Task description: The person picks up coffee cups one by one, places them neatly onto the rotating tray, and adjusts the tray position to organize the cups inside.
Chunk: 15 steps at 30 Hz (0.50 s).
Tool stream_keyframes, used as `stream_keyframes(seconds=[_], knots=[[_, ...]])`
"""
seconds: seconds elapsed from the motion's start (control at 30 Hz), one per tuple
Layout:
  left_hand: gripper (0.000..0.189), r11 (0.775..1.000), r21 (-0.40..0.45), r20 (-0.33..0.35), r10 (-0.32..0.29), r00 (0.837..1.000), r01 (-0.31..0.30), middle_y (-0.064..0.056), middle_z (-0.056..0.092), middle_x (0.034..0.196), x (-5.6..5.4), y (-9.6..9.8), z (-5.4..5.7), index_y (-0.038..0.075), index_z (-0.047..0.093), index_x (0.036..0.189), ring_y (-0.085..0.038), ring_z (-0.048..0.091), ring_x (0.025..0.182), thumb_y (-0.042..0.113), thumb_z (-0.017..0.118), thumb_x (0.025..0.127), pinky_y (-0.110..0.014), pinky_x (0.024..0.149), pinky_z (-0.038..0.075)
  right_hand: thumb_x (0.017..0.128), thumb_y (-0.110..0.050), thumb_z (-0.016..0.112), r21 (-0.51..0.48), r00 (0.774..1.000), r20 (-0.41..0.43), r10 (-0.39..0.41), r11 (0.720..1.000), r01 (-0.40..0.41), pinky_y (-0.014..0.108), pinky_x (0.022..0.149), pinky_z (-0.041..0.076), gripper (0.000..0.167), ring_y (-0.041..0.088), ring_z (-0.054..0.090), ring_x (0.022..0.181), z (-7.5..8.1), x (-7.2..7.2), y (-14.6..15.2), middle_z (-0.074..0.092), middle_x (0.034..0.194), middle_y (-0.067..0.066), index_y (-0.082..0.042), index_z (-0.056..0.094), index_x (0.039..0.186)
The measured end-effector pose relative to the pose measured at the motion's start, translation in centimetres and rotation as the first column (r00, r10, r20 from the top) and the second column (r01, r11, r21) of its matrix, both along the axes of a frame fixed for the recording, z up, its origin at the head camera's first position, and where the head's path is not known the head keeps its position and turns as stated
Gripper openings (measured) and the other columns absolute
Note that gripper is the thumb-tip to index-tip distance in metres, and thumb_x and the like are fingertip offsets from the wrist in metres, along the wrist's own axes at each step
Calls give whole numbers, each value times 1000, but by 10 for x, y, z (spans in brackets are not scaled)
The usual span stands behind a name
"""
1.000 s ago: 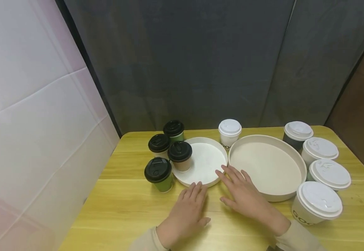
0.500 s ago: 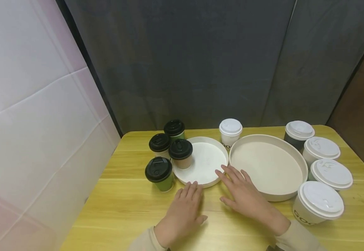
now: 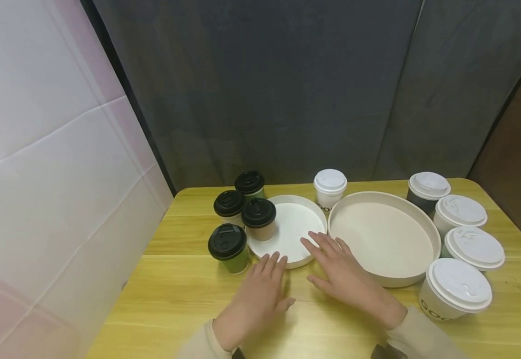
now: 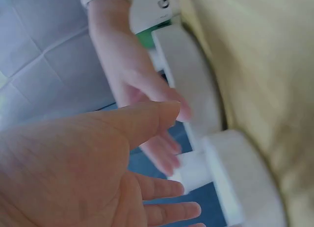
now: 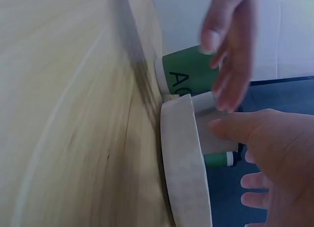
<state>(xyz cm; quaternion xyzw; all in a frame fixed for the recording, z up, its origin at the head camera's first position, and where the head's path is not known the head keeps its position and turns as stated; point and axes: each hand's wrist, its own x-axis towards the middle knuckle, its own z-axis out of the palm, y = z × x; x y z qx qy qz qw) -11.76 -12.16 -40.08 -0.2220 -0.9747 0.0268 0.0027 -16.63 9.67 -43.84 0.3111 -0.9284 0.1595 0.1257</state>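
Note:
My left hand (image 3: 256, 296) is near the front rim of the small white round tray (image 3: 294, 224), fingers extended and holding nothing. To its right, my right hand (image 3: 346, 274) spreads its fingers over that tray's right front rim, also holding nothing. A brown paper cup with a black lid (image 3: 259, 214) stands upright inside the white tray at its left. Just outside sits a green cup with a black lid (image 3: 228, 247). Right of the white tray lies a larger cream tray (image 3: 384, 239). In the right wrist view, a green cup (image 5: 191, 72) shows beyond a tray's side wall (image 5: 184, 153).
Two more black-lidded cups, one pale (image 3: 230, 205) and one green (image 3: 250, 183), stand behind the left group. A white-lidded cup (image 3: 330, 188) stands at the back between the trays. Several white-lidded cups, including a large white one (image 3: 453, 291), line the cream tray's right side.
Both hands have shifted slightly forward and to the left, still empty. The cups and trays keep their places; the small shift in the view comes from the head camera.

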Motion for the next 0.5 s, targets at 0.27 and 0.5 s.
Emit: stream_keyframes(seconds=[0.27,0.5], knots=[[81,998,65,-183,29,983,-18,-16,51,147,-10,-13,34,6,44,146,-36,52,134,55,68,87,-49,107,49,87,-33,74,-202,988,135,76,978,-48,52,115,39,74,30,49,138,12,-8,-30,51,149,9,-14,41,151],[80,986,122,-176,138,975,-118,-19,49,149,-26,-32,62,3,45,146,-40,48,137,52,70,86,-53,109,46,92,-25,68,-429,921,348,176,903,-11,49,112,44,67,29,52,136,14,-12,-65,55,146,9,-12,39,151]])
